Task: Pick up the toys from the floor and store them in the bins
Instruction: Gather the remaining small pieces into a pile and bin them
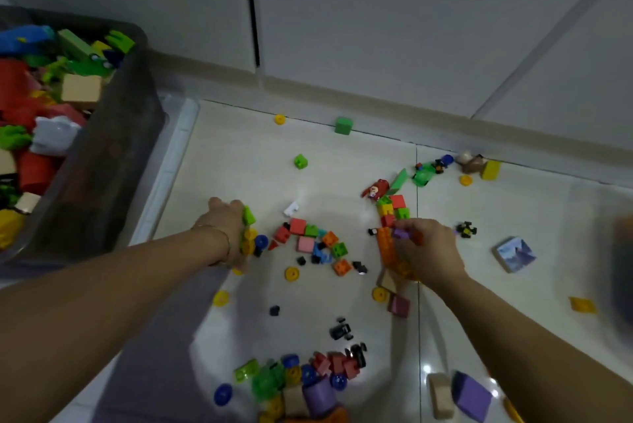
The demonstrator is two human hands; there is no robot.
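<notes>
Small plastic bricks and wheels lie scattered over the pale tiled floor (239,162). My left hand (230,227) curls round a handful of them, a green brick (248,216) and yellow pieces (249,240) showing between its fingers. My right hand (428,253) grips a long orange brick (386,246) and a purple piece (401,233), with more bricks under the palm. Between the hands sits a cluster of red, pink, orange and green bricks (315,241). The dark grey bin (113,162) at the left holds several toys.
A green cube (343,125) and a yellow wheel (280,119) lie by the skirting. A green toy car (428,170) and a yellow block (490,169) sit at the right, a picture block (515,253) nearer. More toys (301,378) are heaped close to me.
</notes>
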